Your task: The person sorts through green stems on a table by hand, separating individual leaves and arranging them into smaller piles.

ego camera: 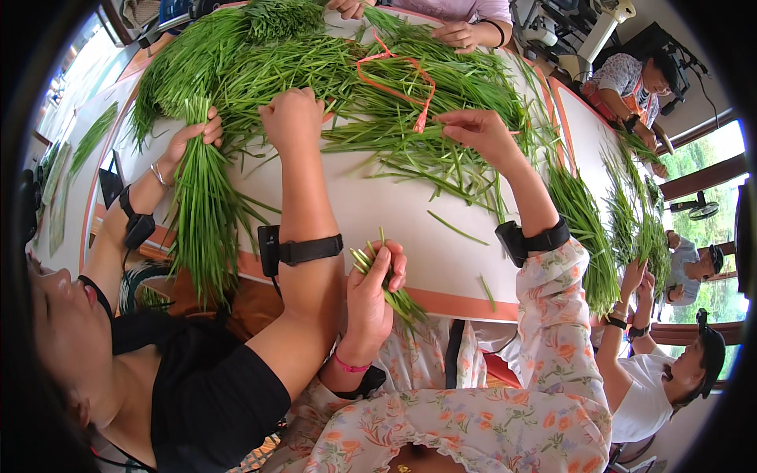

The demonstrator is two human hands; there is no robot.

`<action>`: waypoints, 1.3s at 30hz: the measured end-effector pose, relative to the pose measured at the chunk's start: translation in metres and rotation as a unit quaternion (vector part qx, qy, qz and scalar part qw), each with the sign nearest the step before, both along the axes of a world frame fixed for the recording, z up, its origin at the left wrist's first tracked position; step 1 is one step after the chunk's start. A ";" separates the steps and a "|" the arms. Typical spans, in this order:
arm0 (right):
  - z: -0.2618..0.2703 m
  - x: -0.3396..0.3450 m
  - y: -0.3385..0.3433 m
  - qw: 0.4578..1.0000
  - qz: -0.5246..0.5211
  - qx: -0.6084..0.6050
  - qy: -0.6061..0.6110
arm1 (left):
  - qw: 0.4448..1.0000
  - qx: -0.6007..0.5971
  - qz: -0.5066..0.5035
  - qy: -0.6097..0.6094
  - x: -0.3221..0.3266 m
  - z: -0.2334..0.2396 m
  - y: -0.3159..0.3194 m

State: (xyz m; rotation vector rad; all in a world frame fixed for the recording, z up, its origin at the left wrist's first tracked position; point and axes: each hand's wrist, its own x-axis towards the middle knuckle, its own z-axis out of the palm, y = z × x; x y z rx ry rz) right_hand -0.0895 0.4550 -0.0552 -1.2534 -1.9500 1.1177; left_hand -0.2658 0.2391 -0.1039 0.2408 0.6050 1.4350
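My left hand (375,290) is closed around a small bunch of green leafy stalks (408,307), held upright near the table's front edge, its pale cut ends poking out above the thumb. Farther out, my right hand (473,133) reaches over the loose stalks (384,133) on the white table (378,207); thumb and fingertips meet the ends of some stalks, but whether they grip one is unclear. A red plastic tie (421,118) lies in a loop on the pile just left of those fingertips.
At left, a co-worker in black holds a thick bunch of stalks (201,195), with the other arm (307,195) reaching across close to my left hand. Another person's hands (458,36) work at the far side. More stalks (582,236) lie at right, where other people work.
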 end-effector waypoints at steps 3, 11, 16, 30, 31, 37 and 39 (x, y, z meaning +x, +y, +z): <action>0.000 -0.012 0.004 0.999 0.037 0.006 -0.017 | 1.000 -0.003 0.003 0.002 -0.003 0.003 -0.003; -0.015 -0.068 0.045 0.930 -0.075 0.254 -0.253 | 0.999 -0.027 -0.007 0.016 -0.008 0.014 -0.009; -0.043 -0.081 0.076 0.876 -0.079 0.400 -0.258 | 0.999 -0.032 -0.015 0.031 -0.006 0.017 -0.011; -0.039 -0.084 0.081 0.896 -0.144 0.389 -0.159 | 0.998 -0.052 -0.042 0.019 -0.009 0.027 -0.005; -0.036 -0.078 0.081 0.902 -0.144 0.388 -0.123 | 0.997 -0.052 -0.048 0.018 -0.008 0.027 -0.004; -0.003 -0.078 0.063 0.957 -0.138 0.253 0.022 | 0.997 -0.056 -0.034 0.035 -0.018 0.035 -0.009; 0.005 -0.065 0.061 0.964 -0.115 0.227 0.082 | 0.998 -0.045 -0.039 0.025 -0.017 0.030 -0.007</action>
